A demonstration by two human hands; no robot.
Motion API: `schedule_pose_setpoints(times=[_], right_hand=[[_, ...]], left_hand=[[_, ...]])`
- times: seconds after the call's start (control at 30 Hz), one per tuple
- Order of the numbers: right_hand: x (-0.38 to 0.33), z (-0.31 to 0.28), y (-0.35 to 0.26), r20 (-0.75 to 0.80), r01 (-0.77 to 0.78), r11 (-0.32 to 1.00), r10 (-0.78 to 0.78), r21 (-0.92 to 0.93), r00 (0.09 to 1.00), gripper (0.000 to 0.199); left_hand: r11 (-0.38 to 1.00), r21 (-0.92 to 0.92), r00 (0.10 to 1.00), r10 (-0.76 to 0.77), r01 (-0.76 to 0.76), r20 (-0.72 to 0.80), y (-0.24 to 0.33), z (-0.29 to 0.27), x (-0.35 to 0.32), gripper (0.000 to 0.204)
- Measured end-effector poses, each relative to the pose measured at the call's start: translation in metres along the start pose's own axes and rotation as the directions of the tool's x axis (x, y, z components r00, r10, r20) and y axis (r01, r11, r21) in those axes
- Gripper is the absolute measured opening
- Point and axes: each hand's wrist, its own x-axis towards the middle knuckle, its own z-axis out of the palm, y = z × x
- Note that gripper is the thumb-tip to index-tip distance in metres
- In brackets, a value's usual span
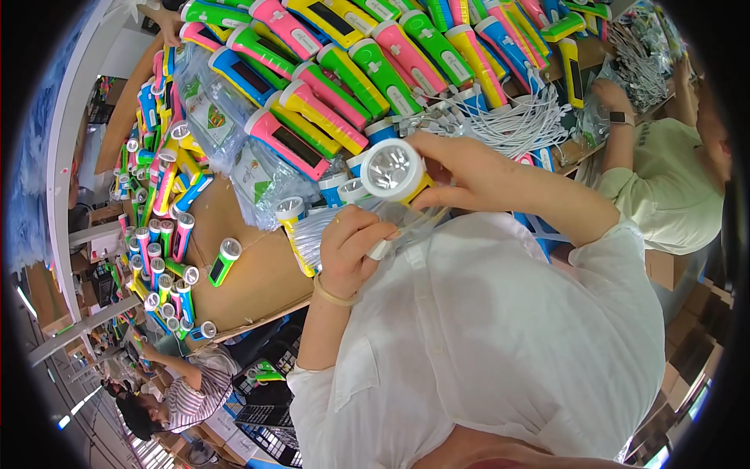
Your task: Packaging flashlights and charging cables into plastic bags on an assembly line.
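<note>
Along the left edge of the brown cardboard-topped table (pixel 250 281), glossy plastic torches (pixel 160 266) stand on end in tight rows, their round silvery lens heads up. One green torch (pixel 223 260) lies alone on the bare cardboard, which leaves open room toward the near edge. Crinkled clear plastic bags (pixel 211 117) with green printed cards lie further in.

The left hand (pixel 351 246) is curled nearly closed, pinching a thin transparent bag (pixel 332 227) and a small white piece against its fingers; a pale band circles the wrist. Just right of it, the right hand (pixel 469 176) closes around the body of a yellow torch (pixel 397 173), whose wide white-rimmed reflector faces the camera, above the table's near edge and touching the bag's mouth.

Beyond the hands, a dense heap of pink, green, yellow and blue torches (pixel 351 70) covers the far side, leaving no gap. To the right lies a tangle of white cables (pixel 523 121). At the right edge another person's hand (pixel 609 94), watch on the wrist, rests among them.
</note>
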Motion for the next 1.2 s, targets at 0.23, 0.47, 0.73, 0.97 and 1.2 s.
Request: schedule_pose_setpoints(times=[0.23, 0.47, 0.73, 0.97, 1.2], right_hand=[[-0.002, 0.012, 0.002, 0.137, 0.280, 0.740, -0.250, -0.611, 0.958, 0.049], [-0.006, 0.019, 0.035, 0.010, 0.361, 0.863, -0.383, -0.354, 0.924, 0.041], [-0.019, -0.037, 0.109, -0.472, -0.436, 0.715, 0.168, -0.547, 0.866, 0.018], [-0.020, -0.038, 0.134, -0.506, -0.340, 0.902, 0.170, -0.265, 0.846, 0.017], [-0.042, -0.070, 0.105, -0.620, -0.089, 0.996, 0.090, 0.033, 0.780, 0.016]], left_hand=[[0.999, -0.050, 1.000, -0.022, 0.023, 0.016, -0.003, -0.007, -0.004, 0.023], [0.990, 0.012, 0.987, -0.138, 0.140, -0.084, -0.009, -0.004, -0.006, 0.018], [0.961, -0.094, 0.946, -0.274, 0.261, -0.173, -0.012, 0.002, -0.010, 0.015], [0.922, -0.245, 0.898, -0.360, 0.300, -0.252, -0.014, 0.005, -0.009, 0.015], [0.939, -0.165, 0.923, -0.331, 0.302, -0.195, -0.019, -0.004, -0.009, 0.016]])
